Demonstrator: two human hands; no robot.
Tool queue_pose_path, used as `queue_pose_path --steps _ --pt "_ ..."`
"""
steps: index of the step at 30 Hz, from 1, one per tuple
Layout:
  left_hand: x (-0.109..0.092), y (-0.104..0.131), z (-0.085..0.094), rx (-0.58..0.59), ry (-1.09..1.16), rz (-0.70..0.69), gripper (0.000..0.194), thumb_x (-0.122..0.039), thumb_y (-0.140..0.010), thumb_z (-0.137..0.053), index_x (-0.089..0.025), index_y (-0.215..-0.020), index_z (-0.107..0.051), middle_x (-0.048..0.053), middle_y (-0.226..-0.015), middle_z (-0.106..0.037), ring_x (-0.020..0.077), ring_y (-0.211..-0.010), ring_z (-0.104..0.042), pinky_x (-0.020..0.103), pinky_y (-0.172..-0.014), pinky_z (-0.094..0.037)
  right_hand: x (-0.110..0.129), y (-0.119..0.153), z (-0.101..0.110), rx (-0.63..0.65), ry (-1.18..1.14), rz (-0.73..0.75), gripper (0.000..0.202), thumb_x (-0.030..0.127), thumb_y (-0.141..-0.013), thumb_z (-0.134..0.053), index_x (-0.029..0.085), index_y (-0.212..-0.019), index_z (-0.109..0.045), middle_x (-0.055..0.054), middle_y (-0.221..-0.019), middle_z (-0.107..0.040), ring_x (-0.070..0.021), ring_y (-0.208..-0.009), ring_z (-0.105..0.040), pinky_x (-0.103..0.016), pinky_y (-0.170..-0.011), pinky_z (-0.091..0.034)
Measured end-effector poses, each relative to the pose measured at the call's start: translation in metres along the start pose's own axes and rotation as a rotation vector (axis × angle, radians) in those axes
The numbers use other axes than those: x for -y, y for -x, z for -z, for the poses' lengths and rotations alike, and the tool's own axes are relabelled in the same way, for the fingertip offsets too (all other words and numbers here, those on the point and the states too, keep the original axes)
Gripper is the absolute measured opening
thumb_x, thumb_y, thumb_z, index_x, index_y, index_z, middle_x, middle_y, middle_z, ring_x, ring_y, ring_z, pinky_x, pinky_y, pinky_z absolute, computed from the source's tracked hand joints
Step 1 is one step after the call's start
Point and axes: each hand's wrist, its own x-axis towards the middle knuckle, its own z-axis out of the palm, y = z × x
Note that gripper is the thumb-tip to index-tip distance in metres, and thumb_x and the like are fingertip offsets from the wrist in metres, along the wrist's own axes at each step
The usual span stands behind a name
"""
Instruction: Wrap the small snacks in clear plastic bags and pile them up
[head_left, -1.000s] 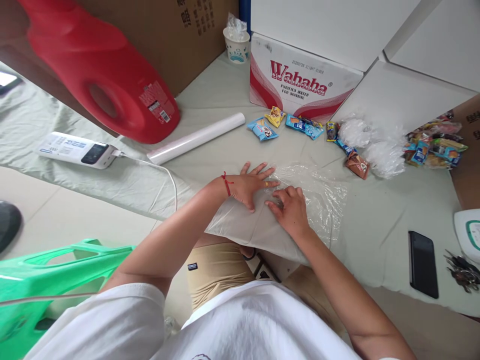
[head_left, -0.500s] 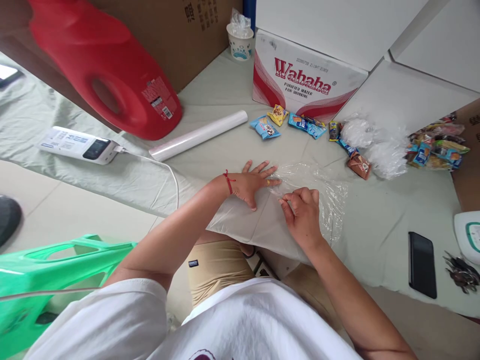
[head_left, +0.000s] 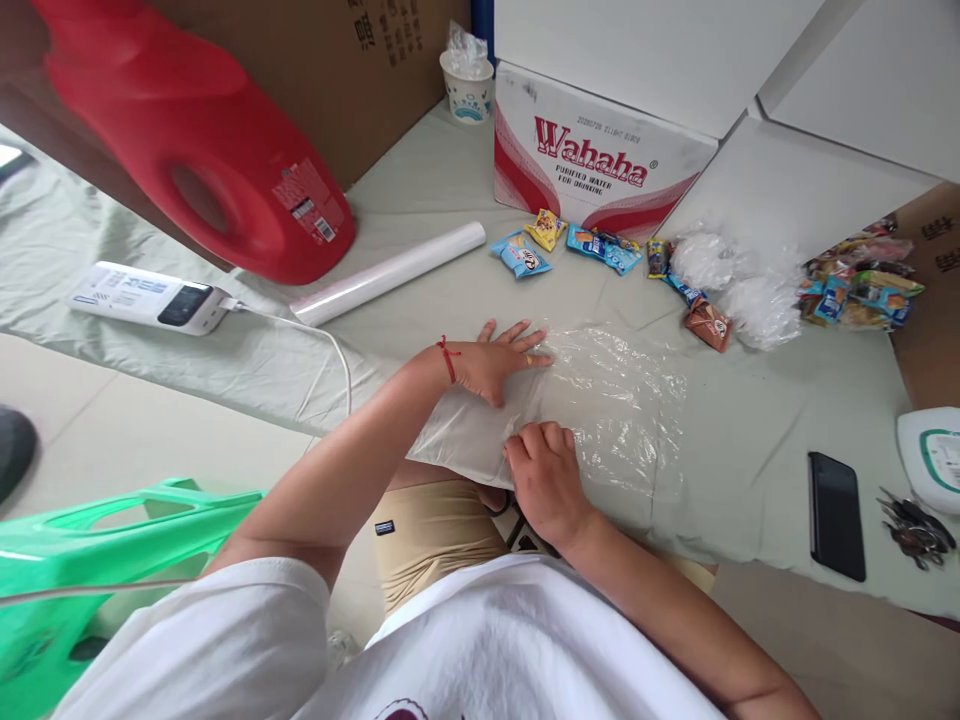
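A sheet of clear plastic film [head_left: 630, 410] lies spread and wrinkled on the cloth-covered table in front of me. My left hand [head_left: 499, 365] presses down flat at the film's left edge, fingers apart, with a red string on the wrist and a ring on one finger. Closer to the table's front edge, my right hand [head_left: 546, 478] is closed with curled fingers on the film's near left corner. Its fingertips are partly hidden behind the knuckles. Beyond my left hand lies a white roll [head_left: 390, 275] that looks like cling film.
Small snack packets [head_left: 521, 255] and crumpled plastic bundles [head_left: 761, 300] line the back, before a Wahaha carton [head_left: 592, 150]. On the left are a red jug [head_left: 262, 190] and a power bank [head_left: 150, 297] with a cable. A phone [head_left: 836, 515] and keys [head_left: 916, 530] lie right.
My right hand has moved left and toward me along the film's edge. The film now lies flatter and more spread out. My left hand stays spread in nearly the same place.
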Motion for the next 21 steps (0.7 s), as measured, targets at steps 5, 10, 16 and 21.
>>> queue_pose_path --steps 5,10,16,21 --pt "0.009 0.012 0.012 0.008 0.190 -0.039 0.072 -0.023 -0.082 -0.063 -0.028 -0.153 -0.051 0.008 -0.180 -0.011 0.0302 -0.168 0.001 0.070 -0.128 0.002 -0.019 -0.004 0.021 0.054 -0.403 -0.118 0.019 0.038 -0.102 -0.063 0.020 -0.107 -0.068 -0.006 -0.093 -0.071 -0.0221 -0.087 -0.061 -0.037 -0.080 -0.049" --pt "0.010 0.013 0.009 -0.076 0.310 0.007 0.041 -0.024 -0.093 -0.048 -0.025 -0.129 -0.067 0.006 -0.178 -0.021 0.0291 -0.167 -0.009 0.068 -0.130 -0.002 -0.049 -0.029 0.039 -0.037 -0.360 -0.370 0.030 0.029 -0.106 -0.045 0.019 -0.113 -0.072 -0.010 -0.103 -0.073 -0.0243 -0.096 -0.063 -0.037 -0.086 -0.052" --pt "-0.007 0.001 -0.008 -0.385 0.208 0.206 0.026 -0.021 -0.096 -0.046 -0.018 -0.105 -0.071 0.011 -0.161 -0.053 0.0286 -0.162 -0.028 0.059 -0.133 -0.018 -0.033 -0.051 -0.005 0.101 -0.126 -0.266 0.071 0.055 -0.105 -0.048 0.009 -0.159 -0.047 -0.022 -0.168 -0.037 -0.0401 -0.157 -0.028 -0.061 -0.127 -0.025" --pt "-0.064 0.001 -0.020 -1.051 0.018 0.551 0.028 -0.011 -0.082 -0.058 -0.021 -0.105 -0.070 0.012 -0.164 -0.045 0.0376 -0.162 -0.022 0.063 -0.129 -0.025 -0.024 -0.053 -0.024 0.171 -0.129 -0.215 0.067 0.052 -0.107 -0.043 0.020 -0.166 -0.040 -0.014 -0.174 -0.031 -0.0379 -0.163 -0.018 -0.069 -0.129 -0.006"
